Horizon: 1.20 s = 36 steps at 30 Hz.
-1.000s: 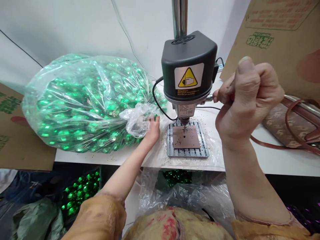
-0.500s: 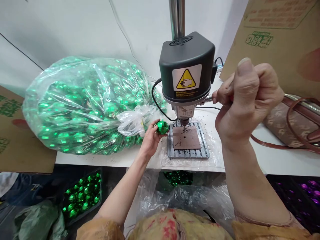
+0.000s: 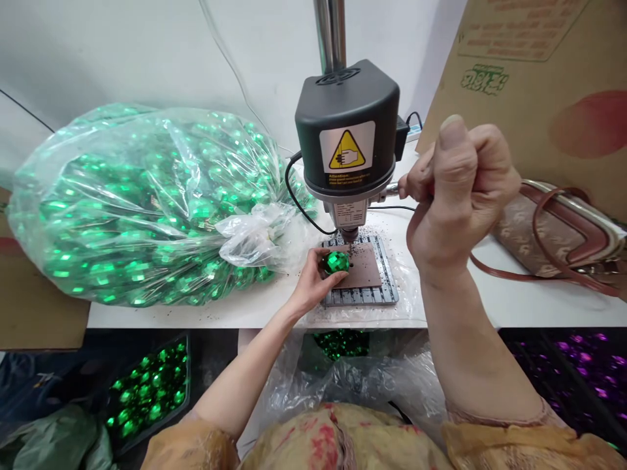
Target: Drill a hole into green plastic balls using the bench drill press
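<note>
A shiny green faceted ball (image 3: 337, 262) is gripped between the thumb and fingers of my left hand (image 3: 313, 279). It sits over the left part of a brown square board (image 3: 365, 273), just left of the drill bit. That board lies on the slotted metal base (image 3: 386, 290) of a small drill press (image 3: 347, 130). Dark shavings are scattered over board and base. My right hand (image 3: 460, 183) is closed around the drill press's lever (image 3: 392, 189) on the machine's right side; most of the lever is hidden by the fingers.
Left of the machine lies a big clear bag (image 3: 147, 202) full of green balls. A handbag (image 3: 548, 228) and a cardboard box (image 3: 529, 78) stand right. Below the table (image 3: 196, 316) are a tray of green balls (image 3: 151, 385) and purple balls (image 3: 582, 365).
My left hand came away from beside the plastic bag's knot with a green ball and moved right, over the board. My right hand stays closed on the lever. The view shifted slightly right.
</note>
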### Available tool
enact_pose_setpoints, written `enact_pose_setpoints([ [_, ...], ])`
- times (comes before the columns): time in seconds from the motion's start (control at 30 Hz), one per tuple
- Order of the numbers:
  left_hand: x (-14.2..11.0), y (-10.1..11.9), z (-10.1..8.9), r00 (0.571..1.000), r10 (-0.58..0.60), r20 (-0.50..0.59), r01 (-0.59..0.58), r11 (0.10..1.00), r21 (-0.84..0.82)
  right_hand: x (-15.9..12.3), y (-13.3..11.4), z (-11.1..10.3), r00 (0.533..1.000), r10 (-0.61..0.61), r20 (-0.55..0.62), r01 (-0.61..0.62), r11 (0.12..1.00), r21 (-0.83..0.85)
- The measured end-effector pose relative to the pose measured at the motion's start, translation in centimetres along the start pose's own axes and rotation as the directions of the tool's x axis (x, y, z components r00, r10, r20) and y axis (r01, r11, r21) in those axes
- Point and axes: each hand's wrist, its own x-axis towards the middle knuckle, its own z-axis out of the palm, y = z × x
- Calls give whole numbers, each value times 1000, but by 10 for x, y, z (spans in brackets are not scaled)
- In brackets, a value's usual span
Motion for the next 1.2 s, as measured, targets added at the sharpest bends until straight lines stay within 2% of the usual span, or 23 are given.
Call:
enact_pose_setpoints([
  [0.13, 7, 2, 1, 997, 32, 74, -42, 989, 143, -1, -2, 0, 1000, -1, 16, 1, 1000, -6],
  [0.27, 14, 2, 6, 989, 118, 88, -138, 955, 262, 0, -3, -1, 999, 2, 52, 0, 999, -40],
  [0.33, 15, 3, 10, 990, 121, 73, -137, 948, 286, 0, -3, -1, 999, 7, 50, -4, 999, -49],
  [0.5, 16, 8, 18, 999, 30, -37, -18, 957, 289, 1, -2, -3, 998, 35, 61, -29, 995, -96],
  [0.63, 21, 6, 21, 993, 108, -44, -89, 947, 309, 0, -1, -3, 998, 18, 61, -11, 995, -102],
  [0.77, 21, -4, 29, 985, 166, -49, -153, 967, 203, -1, -2, -3, 997, 16, 73, -6, 991, -137],
  [0.93, 12, -12, 39, 992, 95, -84, -97, 995, -25, 0, -2, -3, 998, -7, 66, 15, 992, -125],
  [1.2, 12, -15, 39, 995, 80, -56, -85, 992, -95, -13, -5, -4, 999, -28, -25, 27, 999, -42],
])
